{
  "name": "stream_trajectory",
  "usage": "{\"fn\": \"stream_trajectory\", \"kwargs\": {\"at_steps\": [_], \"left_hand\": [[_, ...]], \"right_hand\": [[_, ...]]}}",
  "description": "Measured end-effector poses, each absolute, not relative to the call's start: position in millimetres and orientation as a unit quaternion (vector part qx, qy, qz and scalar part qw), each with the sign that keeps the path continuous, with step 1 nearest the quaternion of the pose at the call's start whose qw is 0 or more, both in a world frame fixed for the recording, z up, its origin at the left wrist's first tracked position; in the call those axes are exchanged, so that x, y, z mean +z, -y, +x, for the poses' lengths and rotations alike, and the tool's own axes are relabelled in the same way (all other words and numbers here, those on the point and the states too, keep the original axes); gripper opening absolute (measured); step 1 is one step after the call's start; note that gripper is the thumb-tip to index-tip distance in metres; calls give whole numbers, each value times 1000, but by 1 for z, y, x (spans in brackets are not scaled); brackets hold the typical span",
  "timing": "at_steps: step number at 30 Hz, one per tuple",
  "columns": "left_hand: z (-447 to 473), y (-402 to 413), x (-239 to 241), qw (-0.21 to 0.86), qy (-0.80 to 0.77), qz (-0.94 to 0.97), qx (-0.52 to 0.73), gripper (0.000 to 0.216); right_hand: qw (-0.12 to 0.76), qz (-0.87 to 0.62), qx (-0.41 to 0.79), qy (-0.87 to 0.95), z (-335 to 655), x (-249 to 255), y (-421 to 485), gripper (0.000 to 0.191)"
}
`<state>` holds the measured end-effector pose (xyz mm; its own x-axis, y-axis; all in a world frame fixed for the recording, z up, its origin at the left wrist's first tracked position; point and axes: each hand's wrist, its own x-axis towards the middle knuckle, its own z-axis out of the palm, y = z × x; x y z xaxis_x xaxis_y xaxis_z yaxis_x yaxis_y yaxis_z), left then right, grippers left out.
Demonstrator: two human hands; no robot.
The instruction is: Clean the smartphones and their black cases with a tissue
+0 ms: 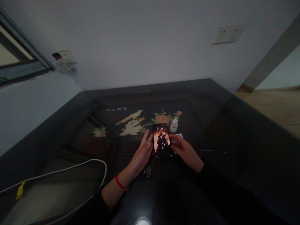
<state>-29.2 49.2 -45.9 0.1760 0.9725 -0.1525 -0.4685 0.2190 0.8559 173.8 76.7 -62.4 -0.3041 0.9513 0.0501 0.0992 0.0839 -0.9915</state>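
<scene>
A smartphone [162,141] with a lit lock screen showing 11:41 lies between my two hands over the dark glass table [225,131]. My left hand [142,154] rests along its left edge with fingers stretched out, a red string on the wrist. My right hand [183,149] grips the phone's right edge with curled fingers. A small charm [148,170] hangs below the phone's lower left corner. A little white dropper bottle [174,125] stands just beyond the right hand, beside a white paper slip [179,135].
A white cable [77,165] loops across the table's left side, with a yellow tag [20,190]. The tabletop bears an inlaid bird and flower picture [136,123]. Wall sockets [227,33] sit on the back wall, and more sockets [63,61] in the left corner. Wooden floor [278,106] lies right.
</scene>
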Motion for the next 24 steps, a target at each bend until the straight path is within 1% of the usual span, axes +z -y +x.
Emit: {"fn": "stream_trajectory", "kwargs": {"at_steps": [14,16,20,24], "left_hand": [[-28,-46,-48,682,-367,352,526,73],[-28,-45,-49,679,-368,362,522,69],[-28,-44,-55,647,-380,413,517,57],[-29,-44,-58,605,-412,463,500,57]], "right_hand": [[393,-448,502,627,174,-64,-74,37],[393,-452,492,632,174,-64,-74,37],[396,-453,476,641,173,-64,-73,41],[388,-454,469,651,172,-61,-74,39]]}}
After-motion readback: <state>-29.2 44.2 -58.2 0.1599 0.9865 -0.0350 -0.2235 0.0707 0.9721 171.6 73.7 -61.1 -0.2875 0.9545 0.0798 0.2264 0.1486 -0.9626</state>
